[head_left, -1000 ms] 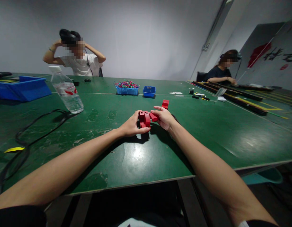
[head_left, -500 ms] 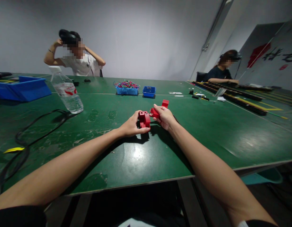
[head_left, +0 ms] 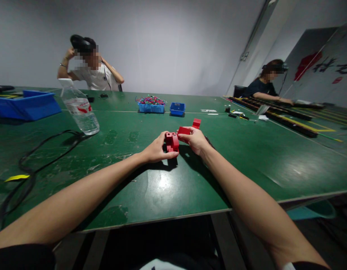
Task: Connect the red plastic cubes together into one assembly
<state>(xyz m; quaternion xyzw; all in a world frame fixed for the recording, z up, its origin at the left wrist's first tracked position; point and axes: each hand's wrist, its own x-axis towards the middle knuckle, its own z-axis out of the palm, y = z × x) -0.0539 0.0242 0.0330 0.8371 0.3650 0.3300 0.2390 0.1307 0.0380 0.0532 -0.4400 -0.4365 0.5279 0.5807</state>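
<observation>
My left hand (head_left: 157, 149) is closed around a red notched block with a curved part (head_left: 172, 143), thumb at its near side and fingers behind it. Just to the right, my right hand (head_left: 195, 139) pinches a smaller red block (head_left: 184, 130), its flat face toward me. The two red pieces are very close; whether they touch I cannot tell. Behind my right hand another red block (head_left: 196, 123) shows, partly hidden by the fingers. A dark object, mostly covered, lies by my right wrist.
On the green table (head_left: 128, 202) stand a water bottle (head_left: 81, 108), a large blue bin (head_left: 27, 106), a blue tray of coloured wires (head_left: 151, 107) and a small blue tray (head_left: 177, 109). Black cables (head_left: 32, 165) lie at left. Two people sit across the table.
My right hand has turned the small red block, so a broader flat face now shows above my fingers. My left hand and its block have hardly moved.
</observation>
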